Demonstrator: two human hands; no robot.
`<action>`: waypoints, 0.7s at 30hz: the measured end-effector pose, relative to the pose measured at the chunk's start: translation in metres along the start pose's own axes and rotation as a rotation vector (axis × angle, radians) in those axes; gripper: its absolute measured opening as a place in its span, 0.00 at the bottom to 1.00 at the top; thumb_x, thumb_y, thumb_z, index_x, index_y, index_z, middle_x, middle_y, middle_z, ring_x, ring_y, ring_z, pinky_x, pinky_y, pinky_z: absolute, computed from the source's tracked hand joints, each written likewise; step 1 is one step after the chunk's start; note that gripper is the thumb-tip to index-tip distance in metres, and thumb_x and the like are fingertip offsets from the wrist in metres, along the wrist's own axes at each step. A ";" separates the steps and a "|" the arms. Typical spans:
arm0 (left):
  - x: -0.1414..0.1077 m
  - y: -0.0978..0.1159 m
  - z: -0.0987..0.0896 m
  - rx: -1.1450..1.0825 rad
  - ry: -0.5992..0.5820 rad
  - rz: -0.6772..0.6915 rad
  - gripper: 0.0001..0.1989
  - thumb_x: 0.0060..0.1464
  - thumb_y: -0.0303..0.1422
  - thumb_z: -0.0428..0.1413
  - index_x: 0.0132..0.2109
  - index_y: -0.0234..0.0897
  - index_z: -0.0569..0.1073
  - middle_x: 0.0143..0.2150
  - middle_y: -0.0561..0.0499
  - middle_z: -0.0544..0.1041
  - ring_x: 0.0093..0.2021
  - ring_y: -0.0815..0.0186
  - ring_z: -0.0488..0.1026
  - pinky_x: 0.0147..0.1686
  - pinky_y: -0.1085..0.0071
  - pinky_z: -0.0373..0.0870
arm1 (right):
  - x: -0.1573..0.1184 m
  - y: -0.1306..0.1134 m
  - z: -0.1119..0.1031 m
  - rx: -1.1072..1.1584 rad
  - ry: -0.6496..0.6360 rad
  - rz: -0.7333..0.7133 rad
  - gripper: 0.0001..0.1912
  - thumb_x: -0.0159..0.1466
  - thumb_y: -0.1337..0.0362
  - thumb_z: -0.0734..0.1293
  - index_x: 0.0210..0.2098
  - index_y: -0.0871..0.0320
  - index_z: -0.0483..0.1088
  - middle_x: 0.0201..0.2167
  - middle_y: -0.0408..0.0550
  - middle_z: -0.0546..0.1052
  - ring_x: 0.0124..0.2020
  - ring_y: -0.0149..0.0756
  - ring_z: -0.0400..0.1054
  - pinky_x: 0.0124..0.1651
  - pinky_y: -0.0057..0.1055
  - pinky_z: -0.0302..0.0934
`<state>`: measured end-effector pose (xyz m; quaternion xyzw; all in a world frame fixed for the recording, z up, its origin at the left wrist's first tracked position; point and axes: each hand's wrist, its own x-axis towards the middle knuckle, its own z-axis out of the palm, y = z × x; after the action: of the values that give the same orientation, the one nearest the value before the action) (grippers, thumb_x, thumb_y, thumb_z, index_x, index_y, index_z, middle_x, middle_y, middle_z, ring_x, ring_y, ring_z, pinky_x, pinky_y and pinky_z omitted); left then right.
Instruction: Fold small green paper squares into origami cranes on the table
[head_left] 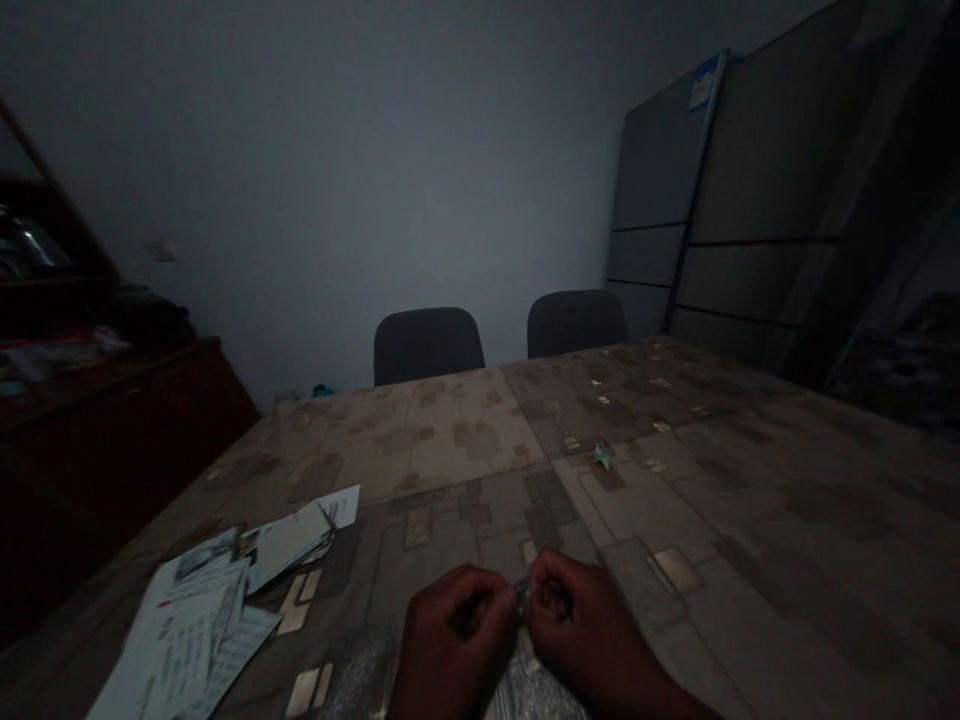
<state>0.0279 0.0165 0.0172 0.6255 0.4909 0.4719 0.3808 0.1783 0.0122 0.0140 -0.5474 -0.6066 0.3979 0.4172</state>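
My left hand (457,635) and my right hand (574,615) meet low over the table, fingertips almost touching. Both are closed in a pinch, thumbs against curled forefingers. Between the fingertips shows a bit of a small, pale greyish piece (523,592); it is too dark and mostly covered to tell its kind. Farther off, right of centre, a tiny light-green folded shape (601,457) with pointed ends stands on the tablecloth, apart from both hands.
The table has a brown patterned cloth (442,450). Printed papers (176,620) and a stack of cards or slips (289,545) lie at left. Two dark chairs (427,345) stand behind the far edge. A wooden cabinet (127,420) is on the left, tall panels (660,190) on the right.
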 end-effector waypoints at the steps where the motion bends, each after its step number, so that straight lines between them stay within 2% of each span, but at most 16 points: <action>1: 0.001 -0.002 0.000 -0.042 -0.002 -0.060 0.09 0.47 0.34 0.60 0.23 0.35 0.77 0.21 0.51 0.74 0.24 0.65 0.69 0.26 0.73 0.63 | 0.000 -0.001 -0.001 -0.004 0.001 -0.008 0.07 0.50 0.73 0.63 0.21 0.57 0.61 0.17 0.36 0.61 0.21 0.28 0.56 0.23 0.24 0.47; 5: 0.005 -0.014 0.002 -0.354 -0.060 -0.350 0.15 0.46 0.42 0.62 0.26 0.32 0.78 0.15 0.54 0.71 0.17 0.70 0.65 0.20 0.75 0.59 | -0.001 -0.004 -0.004 0.124 -0.022 0.023 0.04 0.56 0.67 0.63 0.25 0.58 0.64 0.19 0.39 0.65 0.22 0.30 0.60 0.25 0.25 0.51; 7: 0.005 -0.018 0.003 -0.455 -0.058 -0.426 0.18 0.45 0.45 0.63 0.28 0.31 0.79 0.13 0.54 0.71 0.15 0.70 0.65 0.20 0.75 0.59 | -0.001 -0.004 -0.004 0.218 -0.046 0.047 0.07 0.60 0.62 0.63 0.27 0.59 0.66 0.20 0.40 0.68 0.23 0.31 0.62 0.26 0.26 0.53; 9: 0.003 -0.021 0.004 -0.491 -0.025 -0.437 0.19 0.43 0.45 0.65 0.28 0.30 0.78 0.13 0.52 0.72 0.16 0.70 0.66 0.21 0.74 0.61 | -0.002 -0.004 -0.003 0.258 -0.061 0.049 0.07 0.60 0.62 0.63 0.30 0.59 0.67 0.20 0.41 0.69 0.24 0.31 0.63 0.27 0.26 0.54; 13: -0.001 -0.020 0.005 -0.545 0.019 -0.443 0.19 0.40 0.46 0.67 0.26 0.31 0.77 0.15 0.51 0.74 0.17 0.70 0.68 0.22 0.75 0.62 | -0.004 -0.003 0.002 0.175 -0.056 0.032 0.04 0.54 0.68 0.67 0.30 0.58 0.67 0.21 0.39 0.67 0.24 0.31 0.60 0.26 0.26 0.52; 16: -0.003 -0.015 0.006 -0.539 -0.011 -0.445 0.21 0.38 0.47 0.68 0.25 0.31 0.77 0.14 0.51 0.75 0.16 0.71 0.68 0.20 0.76 0.62 | -0.004 -0.001 0.003 0.177 -0.033 0.021 0.02 0.55 0.67 0.65 0.27 0.58 0.66 0.21 0.38 0.64 0.25 0.31 0.58 0.27 0.26 0.53; 21: -0.002 -0.009 0.007 -0.484 -0.046 -0.448 0.20 0.36 0.45 0.69 0.23 0.31 0.75 0.15 0.52 0.75 0.13 0.73 0.66 0.16 0.78 0.62 | -0.001 0.005 0.001 0.326 -0.058 0.055 0.07 0.56 0.62 0.66 0.27 0.58 0.66 0.21 0.38 0.64 0.25 0.32 0.60 0.29 0.27 0.53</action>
<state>0.0322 0.0164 0.0067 0.4039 0.4811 0.4653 0.6237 0.1789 0.0112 0.0085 -0.4772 -0.5308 0.5179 0.4716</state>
